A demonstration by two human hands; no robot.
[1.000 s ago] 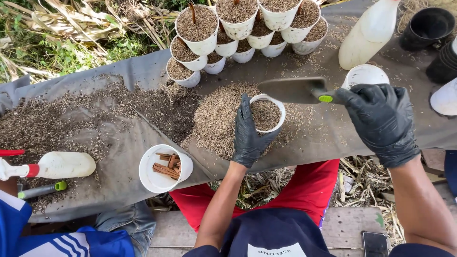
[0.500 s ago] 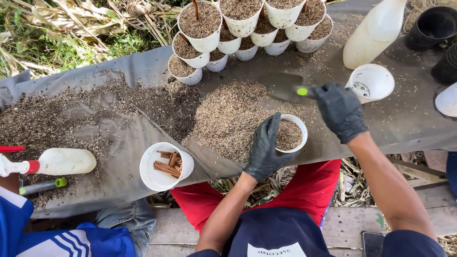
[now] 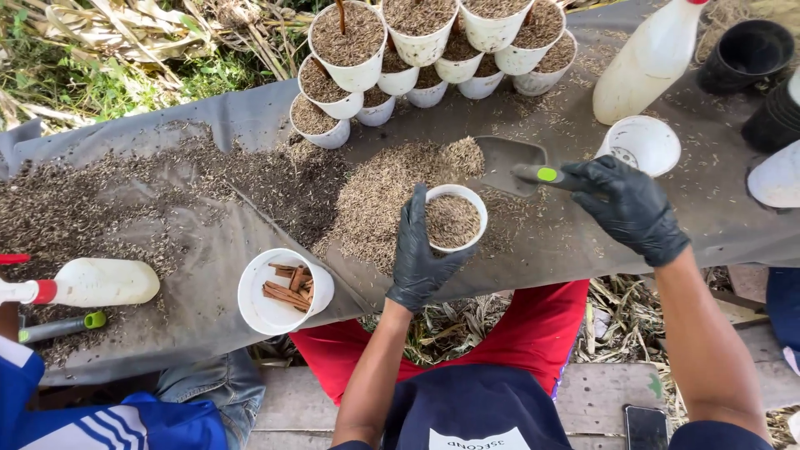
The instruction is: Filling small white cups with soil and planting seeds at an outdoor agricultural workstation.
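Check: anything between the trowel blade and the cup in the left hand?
Nothing visible. The trowel in the right hand has its blade just above and right of the white cup held by the left hand. Only bare tarp and scattered husk lie between.

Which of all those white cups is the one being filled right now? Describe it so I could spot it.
Start at the husk pile in the middle of the grey sheet. At its right edge, the left hand grips a white cup, part full. Unlike the stacked cups behind, it is alone and held.
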